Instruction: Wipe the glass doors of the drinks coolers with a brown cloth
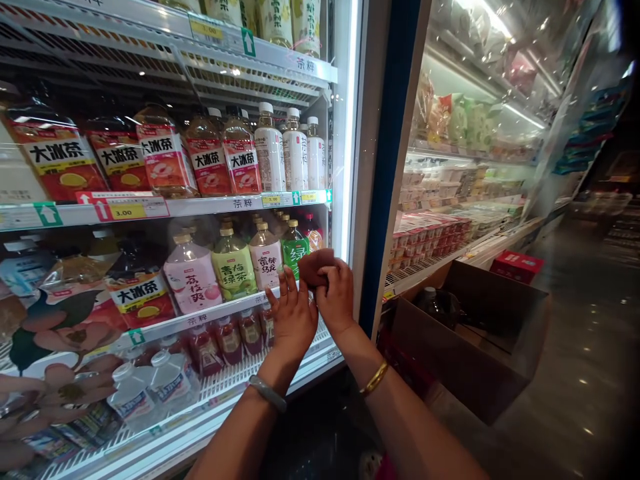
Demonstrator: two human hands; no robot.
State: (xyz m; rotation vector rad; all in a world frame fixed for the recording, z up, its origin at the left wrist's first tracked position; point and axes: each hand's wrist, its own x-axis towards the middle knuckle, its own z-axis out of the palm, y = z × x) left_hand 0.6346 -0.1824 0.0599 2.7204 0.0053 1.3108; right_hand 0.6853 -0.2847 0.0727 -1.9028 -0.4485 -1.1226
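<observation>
A glass-fronted drinks fridge [351, 153] stands before me, its shelves full of bottles. My left hand [294, 313], with a grey-green bangle on the wrist, lies against the glass, fingers spread. Beside it, my right hand [337, 293], a gold bangle at its wrist, pinches a brown cloth [317, 267] that shows above its fingers. Behind the glass near my hands are a green-labelled bottle [294, 243], a pale pink bottle [265, 257] and a yellow-green bottle [234, 267].
An open cardboard box [470, 367] with a dark bottle [439, 307] inside stands at the right, beside a red box [517, 265]. Further right runs an open chiller [430, 267] with packed goods. A flower decal [75, 387] covers the lower left glass.
</observation>
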